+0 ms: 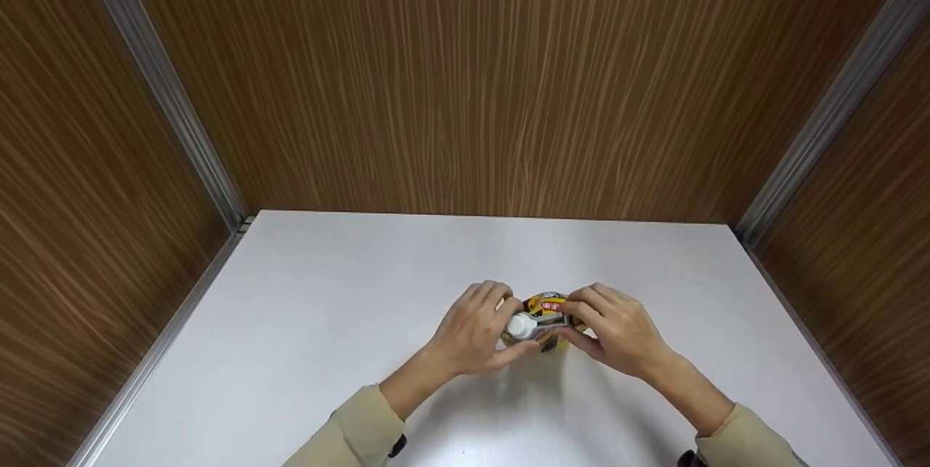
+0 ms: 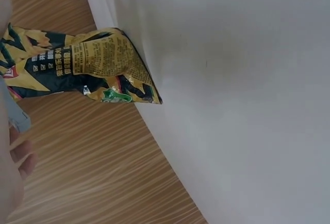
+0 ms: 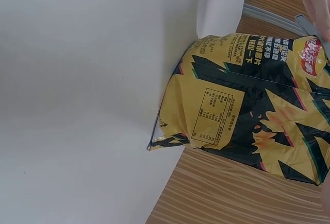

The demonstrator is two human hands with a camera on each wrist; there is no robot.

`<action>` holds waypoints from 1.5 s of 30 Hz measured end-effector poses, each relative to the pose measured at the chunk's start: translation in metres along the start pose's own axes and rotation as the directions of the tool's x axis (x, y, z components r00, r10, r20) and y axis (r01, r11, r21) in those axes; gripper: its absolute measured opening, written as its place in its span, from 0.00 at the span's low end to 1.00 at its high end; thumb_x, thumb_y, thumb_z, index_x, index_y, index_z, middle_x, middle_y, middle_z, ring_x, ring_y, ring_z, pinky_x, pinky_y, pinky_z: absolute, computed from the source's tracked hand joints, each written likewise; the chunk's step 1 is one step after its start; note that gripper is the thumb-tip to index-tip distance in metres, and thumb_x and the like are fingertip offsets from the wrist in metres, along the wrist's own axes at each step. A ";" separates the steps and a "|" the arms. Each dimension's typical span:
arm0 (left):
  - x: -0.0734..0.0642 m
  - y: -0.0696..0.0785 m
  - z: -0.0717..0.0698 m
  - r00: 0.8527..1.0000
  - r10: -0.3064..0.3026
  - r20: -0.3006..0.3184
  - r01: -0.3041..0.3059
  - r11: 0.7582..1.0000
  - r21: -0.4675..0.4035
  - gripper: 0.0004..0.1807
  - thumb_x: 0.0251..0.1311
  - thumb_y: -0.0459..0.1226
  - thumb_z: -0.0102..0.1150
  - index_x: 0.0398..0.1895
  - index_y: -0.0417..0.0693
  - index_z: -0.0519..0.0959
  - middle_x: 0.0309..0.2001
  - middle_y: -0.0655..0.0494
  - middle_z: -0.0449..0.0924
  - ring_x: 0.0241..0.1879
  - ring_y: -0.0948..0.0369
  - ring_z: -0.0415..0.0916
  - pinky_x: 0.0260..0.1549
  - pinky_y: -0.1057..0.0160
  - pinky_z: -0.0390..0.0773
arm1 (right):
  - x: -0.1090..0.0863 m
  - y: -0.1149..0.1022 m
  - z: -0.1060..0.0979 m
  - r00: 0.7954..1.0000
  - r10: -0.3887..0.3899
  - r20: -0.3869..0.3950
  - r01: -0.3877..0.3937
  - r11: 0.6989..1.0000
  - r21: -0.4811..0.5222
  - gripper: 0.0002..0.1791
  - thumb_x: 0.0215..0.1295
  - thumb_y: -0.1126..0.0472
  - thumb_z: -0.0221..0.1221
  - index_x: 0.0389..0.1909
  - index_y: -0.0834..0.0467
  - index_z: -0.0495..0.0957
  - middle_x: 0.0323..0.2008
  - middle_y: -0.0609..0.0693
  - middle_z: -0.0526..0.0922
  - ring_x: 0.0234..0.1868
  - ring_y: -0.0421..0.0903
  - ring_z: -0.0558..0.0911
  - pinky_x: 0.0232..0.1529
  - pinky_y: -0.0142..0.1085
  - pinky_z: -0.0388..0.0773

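Observation:
A yellow-and-black printed snack bag (image 1: 546,300) stands upright on the white table (image 1: 327,293), its top towards the head camera. Across that top lies a grey bag clip (image 1: 552,321) with a round white cap (image 1: 521,326) at its left end. My left hand (image 1: 476,329) grips the capped end, thumb in front and fingers behind. At the other end, my right hand (image 1: 617,329) pinches the clip between thumb and fingers. Both wrist views show the bag (image 2: 103,59) side-on, its printed panels (image 3: 221,105) facing out. Part of the clip is hidden by the fingers.
Brown wood-grain panels (image 1: 465,82) stand behind the table and on both sides. Grey metal posts (image 1: 171,89) join them at the corners. Shadows of the arms and bag fall on the tabletop near me.

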State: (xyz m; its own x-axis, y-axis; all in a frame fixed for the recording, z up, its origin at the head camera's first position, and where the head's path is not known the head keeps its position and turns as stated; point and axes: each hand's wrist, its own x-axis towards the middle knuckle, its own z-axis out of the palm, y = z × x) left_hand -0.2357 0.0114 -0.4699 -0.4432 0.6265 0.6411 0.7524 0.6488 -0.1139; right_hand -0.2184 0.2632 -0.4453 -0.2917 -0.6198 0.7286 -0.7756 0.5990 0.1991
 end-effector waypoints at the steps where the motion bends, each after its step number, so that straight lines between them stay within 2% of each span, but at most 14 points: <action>1: 0.000 0.000 0.000 1.000 0.007 0.005 -0.007 1.000 0.028 0.31 0.60 0.68 0.46 0.42 0.53 0.77 0.42 0.58 0.74 0.43 0.62 0.71 0.46 0.64 0.74 | 0.000 0.000 0.000 1.000 0.000 0.001 0.000 1.000 -0.001 0.15 0.60 0.47 0.65 0.38 0.54 0.81 0.35 0.45 0.82 0.34 0.41 0.80 0.31 0.35 0.79; 6: 0.001 0.000 0.000 1.000 0.009 0.018 -0.011 0.996 0.091 0.32 0.60 0.70 0.41 0.39 0.54 0.77 0.40 0.58 0.74 0.41 0.61 0.71 0.45 0.63 0.73 | -0.001 0.000 0.000 1.000 0.001 0.008 -0.001 1.000 -0.006 0.16 0.58 0.47 0.67 0.39 0.54 0.82 0.35 0.45 0.82 0.33 0.41 0.80 0.30 0.34 0.78; 12: 0.002 0.001 -0.002 0.999 -0.026 0.039 0.024 0.998 0.051 0.31 0.60 0.71 0.40 0.39 0.57 0.77 0.37 0.58 0.74 0.37 0.62 0.69 0.40 0.64 0.71 | 0.000 0.000 0.000 1.000 0.006 0.011 -0.006 1.000 -0.008 0.15 0.57 0.47 0.67 0.38 0.53 0.81 0.35 0.45 0.82 0.33 0.41 0.80 0.30 0.34 0.78; 20: 0.002 0.001 -0.003 1.000 -0.016 0.020 0.015 1.000 0.021 0.27 0.61 0.68 0.44 0.38 0.59 0.77 0.34 0.60 0.73 0.33 0.63 0.68 0.34 0.65 0.71 | 0.004 0.001 0.003 0.999 -0.003 0.045 0.003 1.000 -0.008 0.16 0.61 0.44 0.62 0.35 0.53 0.79 0.35 0.45 0.81 0.33 0.41 0.79 0.29 0.34 0.78; 29: 0.001 0.000 -0.003 1.000 -0.010 0.023 0.010 1.000 0.001 0.25 0.61 0.66 0.47 0.37 0.58 0.77 0.35 0.60 0.73 0.34 0.64 0.68 0.34 0.67 0.71 | 0.010 0.002 0.008 0.995 -0.007 0.104 0.008 1.000 -0.008 0.20 0.58 0.41 0.64 0.34 0.53 0.76 0.34 0.45 0.79 0.31 0.40 0.75 0.27 0.32 0.75; 34: 0.000 -0.001 -0.003 0.999 -0.013 0.033 0.012 1.000 0.010 0.25 0.61 0.66 0.47 0.37 0.59 0.78 0.36 0.61 0.73 0.34 0.64 0.67 0.35 0.67 0.71 | 0.011 0.001 0.008 0.992 0.013 0.123 -0.014 1.000 0.004 0.21 0.55 0.40 0.66 0.33 0.52 0.76 0.34 0.45 0.79 0.30 0.38 0.74 0.26 0.31 0.74; 45: 0.001 0.000 0.000 0.998 -0.027 0.048 0.025 0.998 0.053 0.26 0.61 0.67 0.44 0.38 0.60 0.77 0.38 0.59 0.73 0.35 0.62 0.69 0.33 0.66 0.71 | 0.009 0.000 0.008 0.989 0.057 0.134 -0.067 0.995 0.073 0.16 0.55 0.44 0.68 0.31 0.50 0.76 0.33 0.43 0.78 0.29 0.35 0.71 0.24 0.27 0.69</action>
State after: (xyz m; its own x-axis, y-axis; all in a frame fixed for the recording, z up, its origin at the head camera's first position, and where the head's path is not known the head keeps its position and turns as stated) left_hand -0.2359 0.0116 -0.4694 -0.4866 0.6287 0.6066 0.7142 0.6861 -0.1382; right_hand -0.2249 0.2537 -0.4441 -0.4075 -0.6471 0.6444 -0.7932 0.6005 0.1014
